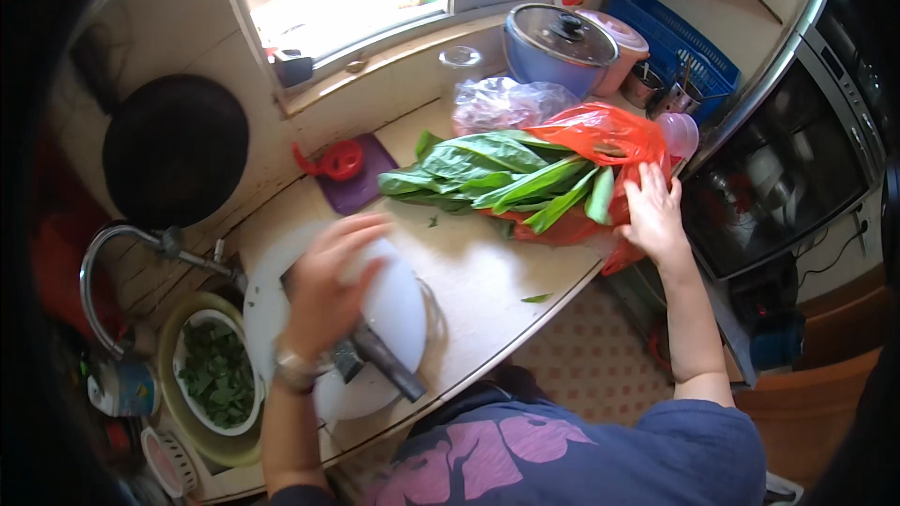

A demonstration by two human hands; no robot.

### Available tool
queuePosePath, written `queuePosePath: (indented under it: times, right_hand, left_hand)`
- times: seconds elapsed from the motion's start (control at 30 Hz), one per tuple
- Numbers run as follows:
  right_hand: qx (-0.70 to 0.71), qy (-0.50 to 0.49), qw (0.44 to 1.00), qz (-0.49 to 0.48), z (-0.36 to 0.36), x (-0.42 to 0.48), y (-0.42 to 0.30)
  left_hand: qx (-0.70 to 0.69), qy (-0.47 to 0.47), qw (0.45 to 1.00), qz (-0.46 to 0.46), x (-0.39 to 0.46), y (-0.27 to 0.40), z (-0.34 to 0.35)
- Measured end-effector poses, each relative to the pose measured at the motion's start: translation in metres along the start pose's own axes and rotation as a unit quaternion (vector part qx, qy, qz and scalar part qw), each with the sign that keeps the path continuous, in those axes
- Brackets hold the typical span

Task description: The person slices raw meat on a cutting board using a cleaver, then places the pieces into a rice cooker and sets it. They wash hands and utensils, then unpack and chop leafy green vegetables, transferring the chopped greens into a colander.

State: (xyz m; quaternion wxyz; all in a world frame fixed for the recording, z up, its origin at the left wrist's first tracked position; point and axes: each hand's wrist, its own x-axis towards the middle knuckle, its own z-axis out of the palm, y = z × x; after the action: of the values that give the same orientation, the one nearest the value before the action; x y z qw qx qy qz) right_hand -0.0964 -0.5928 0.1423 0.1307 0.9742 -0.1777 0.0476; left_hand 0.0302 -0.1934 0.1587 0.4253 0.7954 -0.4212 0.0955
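My left hand (334, 288), blurred, hovers over a round white cutting board (397, 274) with its fingers apart and nothing in them. Beneath it lies a kitchen knife, its dark handle (387, 358) reaching past the board's near edge; the hand hides much of the blade. Farther right, my right hand (654, 214) rests with spread fingers against a red plastic bag (605, 130). Out of that bag spills a bunch of large green leafy vegetables (485, 169), lying across the counter (478, 281). A loose leaf piece (537, 298) lies near the counter's front edge.
At left, a white basket of cut greens (218, 372) sits in a yellowish basin (172, 393) below the faucet (88, 274). A purple mat (358, 186) bears a red lid (342, 159). Behind the vegetables stand a clear bag (506, 105) and a lidded blue pot (548, 63).
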Motion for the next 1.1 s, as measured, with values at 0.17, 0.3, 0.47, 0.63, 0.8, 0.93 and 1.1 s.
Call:
queuePosePath:
  times: [0.17, 0.3, 0.47, 0.63, 0.8, 0.93, 1.1]
  right_hand:
    - [0.106, 0.077, 0.974, -0.182, -0.011, 0.014, 0.021]
    - [0.099, 0.062, 0.959, -0.258, -0.054, 0.015, 0.035]
    - [0.095, 0.019, 0.961, -0.258, -0.057, 0.013, 0.069]
    - [0.161, -0.025, 0.944, -0.286, -0.047, 0.021, 0.087]
    - [0.195, 0.053, 0.933, -0.297, -0.065, 0.026, 0.093]
    - [0.203, 0.057, 0.932, -0.296, -0.068, 0.022, 0.101]
    - [0.301, 0.027, 0.91, -0.285, -0.042, 0.03, 0.094]
  left_hand:
    - [-0.087, -0.188, 0.972, 0.108, 0.147, 0.027, 0.202]
    - [0.249, -0.15, 0.95, 0.11, 0.17, -0.008, 0.277]
    - [0.275, -0.298, 0.914, 0.022, 0.187, -0.036, 0.268]
    - [0.255, -0.232, 0.934, 0.089, 0.182, -0.041, 0.276]
    - [0.241, -0.156, 0.951, 0.11, 0.213, -0.018, 0.23]
    - [0.245, -0.09, 0.953, 0.154, 0.238, 0.002, 0.21]
    - [0.2, -0.134, 0.965, 0.1, 0.235, 0.024, 0.208]
